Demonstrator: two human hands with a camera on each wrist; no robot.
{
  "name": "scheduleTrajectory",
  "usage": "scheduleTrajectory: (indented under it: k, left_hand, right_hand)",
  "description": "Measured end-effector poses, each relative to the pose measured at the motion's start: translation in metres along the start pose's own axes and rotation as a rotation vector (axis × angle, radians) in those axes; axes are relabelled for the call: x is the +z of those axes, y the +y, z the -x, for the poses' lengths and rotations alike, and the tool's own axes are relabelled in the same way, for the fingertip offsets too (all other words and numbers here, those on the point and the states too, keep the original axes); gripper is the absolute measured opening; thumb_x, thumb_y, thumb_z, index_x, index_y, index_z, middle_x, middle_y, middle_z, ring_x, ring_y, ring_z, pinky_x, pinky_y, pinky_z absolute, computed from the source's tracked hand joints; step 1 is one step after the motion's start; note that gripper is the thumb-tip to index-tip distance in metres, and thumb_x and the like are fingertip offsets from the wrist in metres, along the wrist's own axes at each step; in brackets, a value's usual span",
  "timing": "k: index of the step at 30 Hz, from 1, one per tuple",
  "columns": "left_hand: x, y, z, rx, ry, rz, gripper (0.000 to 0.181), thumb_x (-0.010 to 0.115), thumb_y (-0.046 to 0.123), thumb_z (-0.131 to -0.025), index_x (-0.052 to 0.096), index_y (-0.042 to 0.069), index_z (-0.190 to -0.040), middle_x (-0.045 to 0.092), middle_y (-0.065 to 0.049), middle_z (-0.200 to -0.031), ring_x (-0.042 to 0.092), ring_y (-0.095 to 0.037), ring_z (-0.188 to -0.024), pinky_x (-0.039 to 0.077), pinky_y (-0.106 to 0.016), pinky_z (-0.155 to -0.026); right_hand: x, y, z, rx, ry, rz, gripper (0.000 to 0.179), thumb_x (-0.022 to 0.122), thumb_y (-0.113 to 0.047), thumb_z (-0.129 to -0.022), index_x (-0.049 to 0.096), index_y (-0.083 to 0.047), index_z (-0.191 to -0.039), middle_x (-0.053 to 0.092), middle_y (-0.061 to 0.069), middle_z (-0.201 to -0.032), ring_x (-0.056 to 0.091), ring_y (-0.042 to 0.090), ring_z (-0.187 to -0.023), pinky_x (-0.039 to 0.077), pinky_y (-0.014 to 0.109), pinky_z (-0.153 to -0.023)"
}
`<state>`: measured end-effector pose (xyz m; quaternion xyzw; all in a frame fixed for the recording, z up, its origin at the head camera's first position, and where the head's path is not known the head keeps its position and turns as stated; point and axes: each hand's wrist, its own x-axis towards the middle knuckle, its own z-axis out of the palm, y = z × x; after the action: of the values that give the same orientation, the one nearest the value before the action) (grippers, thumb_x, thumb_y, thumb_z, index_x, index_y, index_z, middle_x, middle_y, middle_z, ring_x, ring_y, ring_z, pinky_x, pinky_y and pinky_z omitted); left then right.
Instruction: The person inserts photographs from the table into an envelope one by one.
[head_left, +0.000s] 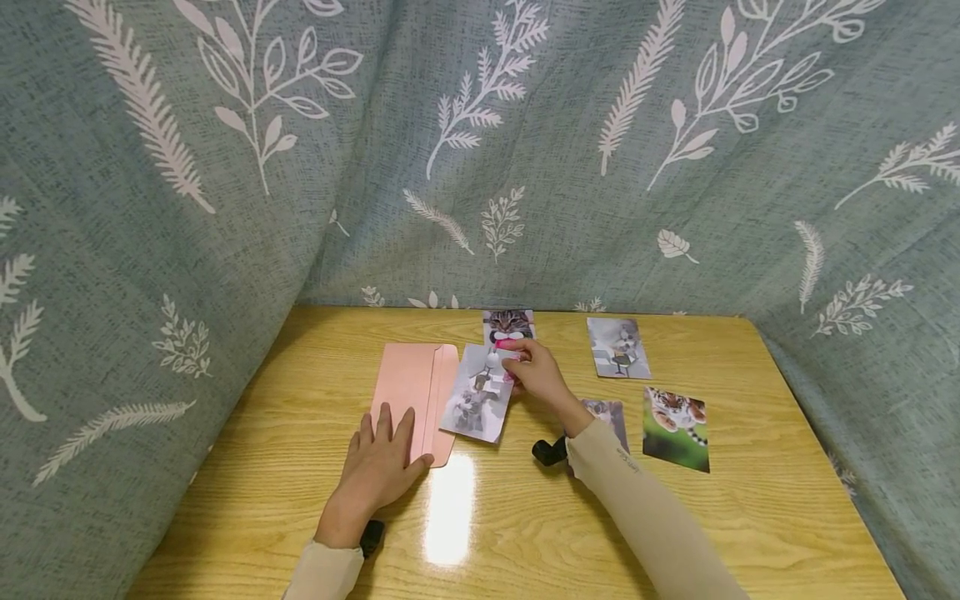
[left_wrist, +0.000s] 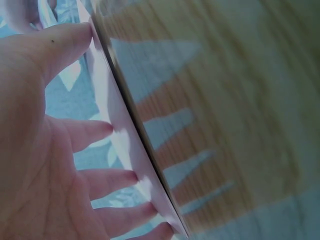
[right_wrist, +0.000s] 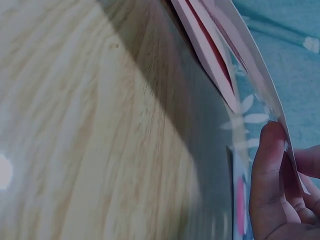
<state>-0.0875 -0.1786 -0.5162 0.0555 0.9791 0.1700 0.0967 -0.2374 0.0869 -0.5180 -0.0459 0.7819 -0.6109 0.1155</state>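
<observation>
so the left hand (head_left: 377, 462) is spread out on the pink envelope (head_left: 405, 375), fingers straight, tips pressing its near half. the right hand (head_left: 540, 377) is pinching the grey koala photo (head_left: 478, 396) by its far right corner, and from above that photo overlaps the envelope's right side. can't tell if the two touch.

room-wise: the envelope sits left of centre on the table (head_left: 765, 517), with a decent strip of wood out to the left edge and more down to the near edge. the cat photo (head_left: 509, 323) is right up at the far edge, partly behind the right hand, against the leafy cloth (head_left: 562, 225). a second koala photo (head_left: 619, 348) lies near that edge too, further right. the tiger photo (head_left: 677, 429) is toward the right edge with wood between, and one more photo (head_left: 611, 417) is half under the right sleeve (head_left: 645, 508).

right wrist cam adds stuff the head view doesn't: the held photo is lifted and bowed, thumb one side, fingers the other, and the envelope's mouth gapes dark red. left wrist cam gets the palm and the envelope's thin edge.
</observation>
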Motion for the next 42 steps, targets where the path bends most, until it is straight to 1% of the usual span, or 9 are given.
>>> scheduleTrajectory:
  k: [2,6,9,14,17,21,26,33,42]
  left_hand:
    - [0.001,0.000,0.000,0.001,0.004,0.000,0.080,0.058,0.049,-0.099,0.026,0.008,-0.159,0.012,-0.034,-0.159,0.008,-0.059,-0.142,0.015,-0.070,-0.111]
    - [0.002,-0.001,-0.001,-0.003,-0.004,-0.010,0.081,0.058,0.051,-0.098,0.026,0.008,-0.159,0.012,-0.034,-0.159,0.008,-0.059,-0.143,0.015,-0.069,-0.111]
    - [0.002,-0.001,-0.001,-0.001,-0.005,-0.025,0.081,0.057,0.052,-0.099,0.026,0.008,-0.159,0.013,-0.034,-0.159,0.009,-0.059,-0.142,0.016,-0.069,-0.111]
    - [0.002,-0.001,-0.002,0.002,0.001,-0.028,0.081,0.057,0.051,-0.099,0.026,0.008,-0.159,0.013,-0.034,-0.159,0.010,-0.059,-0.142,0.017,-0.070,-0.111]
    - [0.002,-0.001,-0.002,0.003,0.002,-0.022,0.081,0.057,0.052,-0.099,0.026,0.009,-0.159,0.013,-0.034,-0.159,0.009,-0.059,-0.142,0.016,-0.070,-0.111]
    - [0.001,-0.001,-0.001,0.004,0.006,-0.019,0.081,0.058,0.052,-0.098,0.027,0.008,-0.159,0.013,-0.034,-0.159,0.009,-0.059,-0.142,0.016,-0.070,-0.111]
    - [0.001,-0.001,-0.001,0.002,0.007,-0.015,0.081,0.058,0.051,-0.098,0.027,0.007,-0.159,0.013,-0.034,-0.159,0.009,-0.059,-0.142,0.016,-0.070,-0.111]
    - [0.001,-0.001,-0.001,0.008,0.021,-0.030,0.080,0.059,0.051,-0.098,0.030,0.007,-0.158,0.015,-0.035,-0.158,0.012,-0.060,-0.141,0.018,-0.071,-0.110]
    - [0.001,-0.002,-0.001,0.012,0.026,-0.019,0.080,0.059,0.051,-0.098,0.030,0.008,-0.158,0.015,-0.035,-0.158,0.012,-0.060,-0.141,0.018,-0.071,-0.109]
  right_hand:
    - [0.004,0.001,-0.004,0.004,0.005,0.003,0.032,0.064,-0.005,-0.097,0.062,-0.001,-0.129,0.057,0.010,-0.075,0.053,0.015,-0.054,0.054,0.031,-0.048]
    - [0.011,0.004,-0.010,0.019,0.012,-0.012,0.030,0.064,-0.003,-0.095,0.062,0.001,-0.125,0.057,0.009,-0.079,0.054,0.014,-0.056,0.055,0.032,-0.047]
    - [0.017,0.006,-0.013,0.031,0.003,-0.017,0.028,0.064,-0.002,-0.095,0.062,0.001,-0.123,0.057,0.009,-0.081,0.055,0.015,-0.057,0.056,0.032,-0.048]
    - [0.025,0.007,-0.016,0.033,-0.022,-0.024,0.027,0.063,-0.001,-0.095,0.061,0.001,-0.123,0.057,0.008,-0.078,0.056,0.014,-0.059,0.057,0.034,-0.049]
    - [0.029,0.006,-0.017,0.033,-0.024,-0.029,0.028,0.063,0.000,-0.095,0.062,0.003,-0.122,0.058,0.010,-0.077,0.057,0.015,-0.057,0.057,0.036,-0.049]
    - [0.034,0.006,-0.019,0.054,-0.031,-0.023,0.028,0.064,-0.001,-0.094,0.062,0.002,-0.122,0.058,0.011,-0.077,0.058,0.016,-0.055,0.057,0.036,-0.048]
    - [0.041,0.007,-0.021,0.071,-0.050,-0.021,0.029,0.064,-0.003,-0.095,0.061,0.001,-0.123,0.056,0.010,-0.079,0.058,0.016,-0.057,0.058,0.036,-0.050]
    - [0.052,0.005,-0.024,0.085,-0.060,-0.014,0.027,0.065,-0.003,-0.095,0.062,0.000,-0.121,0.060,0.012,-0.081,0.060,0.017,-0.053,0.058,0.036,-0.050]
    - [0.064,-0.002,-0.027,0.111,-0.082,0.019,0.026,0.066,-0.005,-0.095,0.063,-0.002,-0.121,0.058,0.012,-0.082,0.060,0.017,-0.053,0.057,0.036,-0.049]
